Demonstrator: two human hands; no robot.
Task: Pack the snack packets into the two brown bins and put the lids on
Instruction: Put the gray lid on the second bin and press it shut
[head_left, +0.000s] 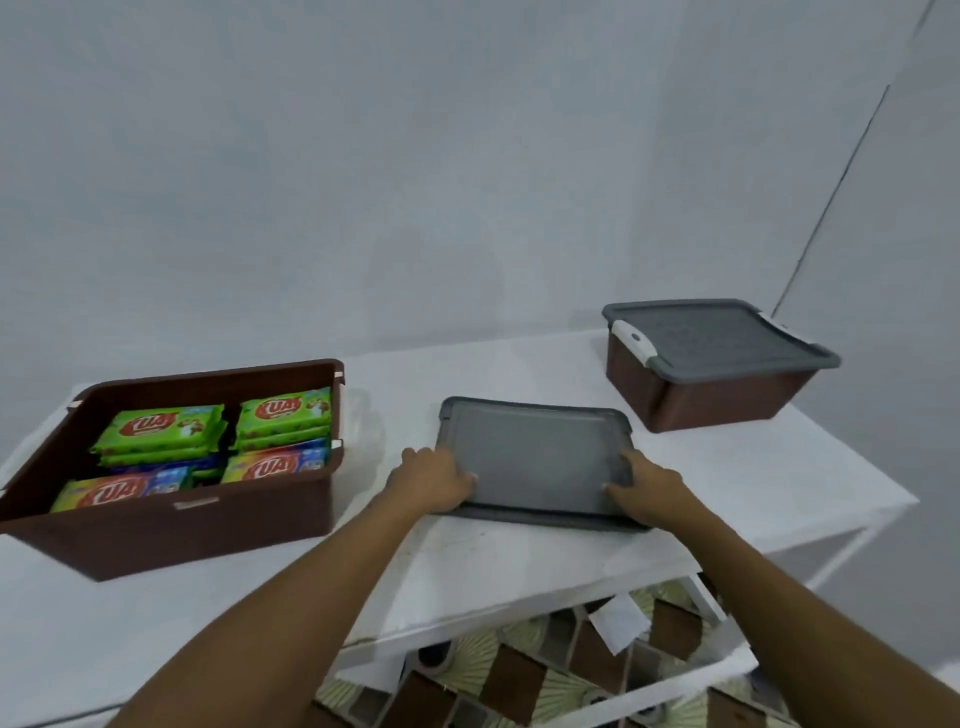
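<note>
One bin (701, 395) is closed, upper right. The loose lid (540, 462) is gripped at its edges by curled fingers (615, 488) of left hand (436, 480) and right hand (647, 486); aligning it on the filled bin (156, 530) is needed next.

The loose lid (535, 457) looked like grey plastic, matt and smooth, with a dull sheen across its flat middle. The open bin (171, 535) was brown plastic with a matt, faintly textured wall. The snack packets (161, 431) wore glossy printed film. The closed bin (691, 400) was the same brown plastic, its fitted lid (711, 332) matt grey with a patterned top, its clasp (635, 340) smooth white plastic. The table (519, 566) top was white, smooth, slightly scuffed
</note>
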